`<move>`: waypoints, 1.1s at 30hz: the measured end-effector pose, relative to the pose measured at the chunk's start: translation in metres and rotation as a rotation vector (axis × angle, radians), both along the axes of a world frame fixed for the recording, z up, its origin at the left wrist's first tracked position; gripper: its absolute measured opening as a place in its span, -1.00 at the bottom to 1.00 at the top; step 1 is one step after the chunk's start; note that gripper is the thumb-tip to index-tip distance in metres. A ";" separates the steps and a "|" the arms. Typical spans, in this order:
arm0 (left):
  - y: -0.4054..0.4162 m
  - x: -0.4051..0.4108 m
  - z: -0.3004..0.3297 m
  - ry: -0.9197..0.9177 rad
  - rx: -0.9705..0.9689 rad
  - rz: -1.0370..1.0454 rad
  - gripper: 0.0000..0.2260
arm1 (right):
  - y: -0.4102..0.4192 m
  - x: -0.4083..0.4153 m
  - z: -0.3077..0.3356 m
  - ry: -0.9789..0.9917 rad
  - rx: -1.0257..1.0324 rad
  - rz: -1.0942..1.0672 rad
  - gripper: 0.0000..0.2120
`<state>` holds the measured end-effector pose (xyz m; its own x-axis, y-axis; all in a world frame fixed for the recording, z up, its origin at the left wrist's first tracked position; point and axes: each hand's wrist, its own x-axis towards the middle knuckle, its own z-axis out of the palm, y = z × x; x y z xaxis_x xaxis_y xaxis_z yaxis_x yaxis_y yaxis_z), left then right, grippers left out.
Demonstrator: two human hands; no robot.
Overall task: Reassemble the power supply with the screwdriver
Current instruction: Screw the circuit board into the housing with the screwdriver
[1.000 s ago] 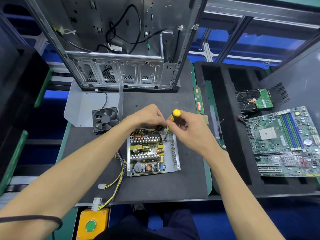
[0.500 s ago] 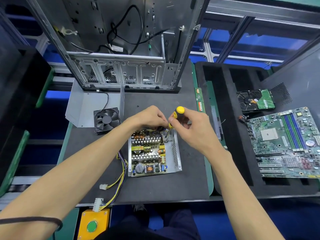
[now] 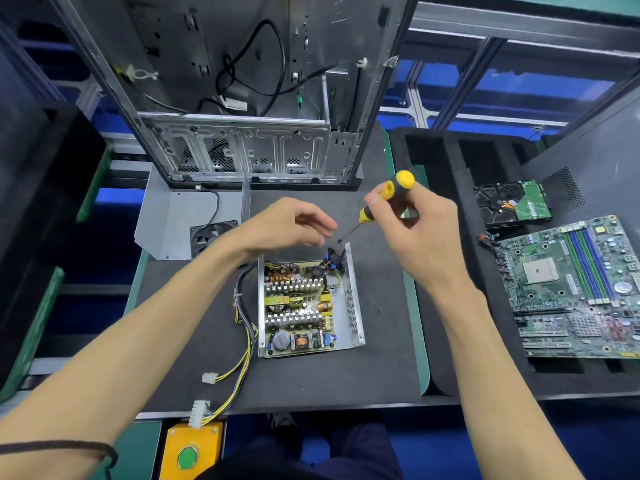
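The right hand [image 3: 420, 237] grips the screwdriver [image 3: 384, 202] by its yellow-and-black handle, fingers and thumb curled round it, the yellow cap above the fist. The shaft slants down and to the left from that grip, and its tip hangs just above the far right corner of the power supply [image 3: 308, 303]; whether a screw sits on the tip cannot be told. Left of the tip, the left hand [image 3: 287, 225] hovers over the supply's far edge with fingers loosely bent and apart, holding nothing that shows. The supply lies below and between the two hands on the mat [image 3: 381, 341], lid off, board and coils exposed. Its wires [image 3: 242, 341] trail from its left side toward the near edge, under the left forearm. A fan [image 3: 207, 235] sits just beyond the left wrist, the case [image 3: 242, 147] stands farther off past both hands, and to the right of the gripping hand lie a drive [image 3: 512, 202] and a motherboard [image 3: 571, 289].
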<state>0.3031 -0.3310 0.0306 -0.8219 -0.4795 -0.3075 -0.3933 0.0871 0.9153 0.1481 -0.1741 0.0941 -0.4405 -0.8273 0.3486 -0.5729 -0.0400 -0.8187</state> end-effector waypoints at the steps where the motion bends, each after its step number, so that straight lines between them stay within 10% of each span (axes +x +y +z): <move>1: 0.001 0.002 0.000 0.017 0.023 -0.018 -0.74 | -0.001 0.000 0.002 -0.001 -0.010 -0.001 -0.84; 24: 0.010 0.005 -0.005 0.318 0.979 0.319 -0.84 | -0.003 0.004 0.014 -0.224 -0.091 -0.015 -0.89; 33: 0.017 0.002 0.003 0.259 0.983 0.348 -0.84 | -0.003 0.002 0.013 -0.209 -0.105 -0.016 -0.90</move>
